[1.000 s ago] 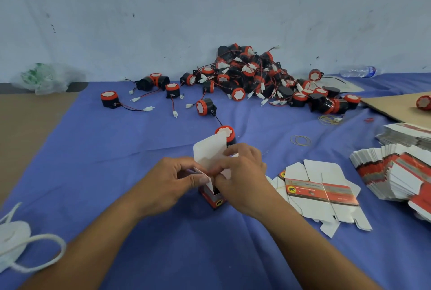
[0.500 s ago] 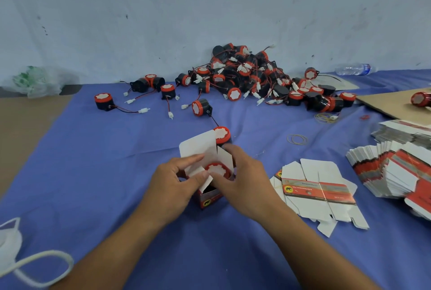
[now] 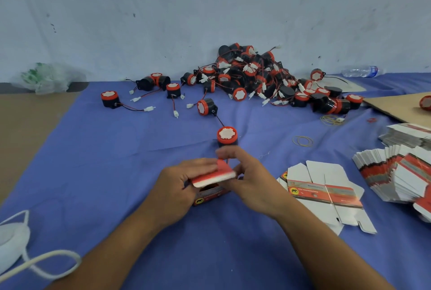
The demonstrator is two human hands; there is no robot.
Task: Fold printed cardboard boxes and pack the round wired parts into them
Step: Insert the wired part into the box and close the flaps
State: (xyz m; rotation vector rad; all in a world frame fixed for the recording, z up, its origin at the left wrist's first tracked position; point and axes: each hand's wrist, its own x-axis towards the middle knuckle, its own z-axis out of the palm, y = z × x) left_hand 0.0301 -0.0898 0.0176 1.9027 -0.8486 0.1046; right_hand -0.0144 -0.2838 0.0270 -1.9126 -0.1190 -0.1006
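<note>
As we look down over a blue cloth [image 3: 93, 161] spread on the floor, we see two bare hands meeting around a small printed box [image 3: 210, 194] that stands on the cloth at the centre. The left hand [image 3: 179, 187] grips the box from its left side, fingers curled over the red and white lid flap [image 3: 213, 176], which lies tilted across the top. The right hand [image 3: 251, 182] curls its thumb and fingers against the right end of that flap; blur keeps us from telling exactly how each finger sits.

Just beyond the hands, one round wired part [image 3: 227, 136] stands upright, with a black body and a red rim. Farther back, a heap of round wired parts [image 3: 256, 77] lies against the pale wall, with several strays scattered to its left.

To the right of the hands lies a banded bundle of flat box blanks [image 3: 324, 194], and past it a fanned stack of blanks [image 3: 401, 178]. We also see loose rubber bands [image 3: 302, 141], a brown cardboard sheet [image 3: 401, 105], a water bottle [image 3: 361, 71] on its side, a plastic bag [image 3: 46, 77] at far left, and a white cord [image 3: 35, 264] at lower left.
</note>
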